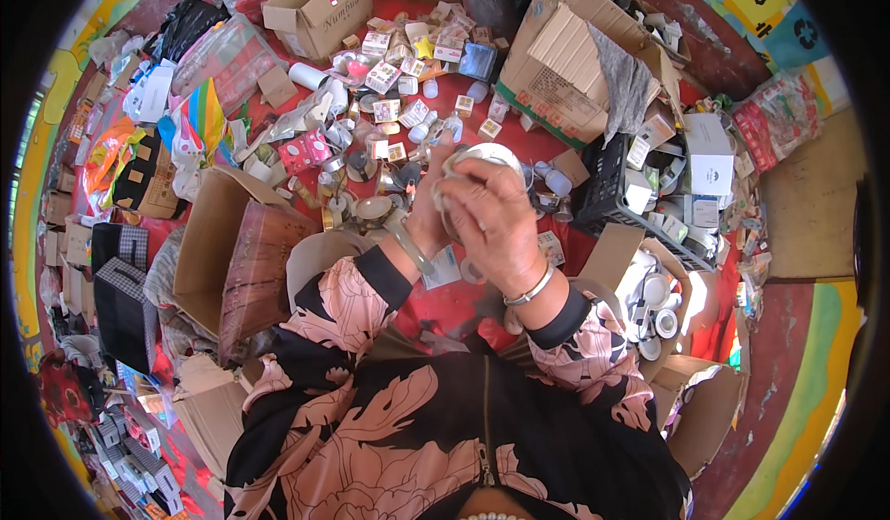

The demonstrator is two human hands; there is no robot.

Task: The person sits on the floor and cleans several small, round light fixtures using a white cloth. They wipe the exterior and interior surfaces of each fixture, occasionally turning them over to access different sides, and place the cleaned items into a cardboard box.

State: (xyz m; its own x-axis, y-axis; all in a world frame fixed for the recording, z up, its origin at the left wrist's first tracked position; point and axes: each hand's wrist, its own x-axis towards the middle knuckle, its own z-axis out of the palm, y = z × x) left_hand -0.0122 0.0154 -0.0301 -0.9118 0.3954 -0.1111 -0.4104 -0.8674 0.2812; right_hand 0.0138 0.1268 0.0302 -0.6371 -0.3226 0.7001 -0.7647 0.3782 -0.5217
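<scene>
Both my hands meet in front of me around a white round container [498, 155], whose rim shows above my fingers. My right hand [501, 219] is closed, its bent fingers pressed against the container's near side. From the left, my left hand [428, 207] supports the same container; its fingers are mostly hidden behind the right hand. Just beyond the hands, small printed boxes [387, 110], clear and white jars and loose lids lie in a heap. A tan round dish [374, 208] lies left of my left wrist.
At my left stands an open cardboard box [211, 242]. A black plastic crate [607, 207] full of boxes and jars is at the right, with a carton of white round parts [660, 290] nearer me. Large cartons [320, 10] stand at the back. Red sheeting covers the floor.
</scene>
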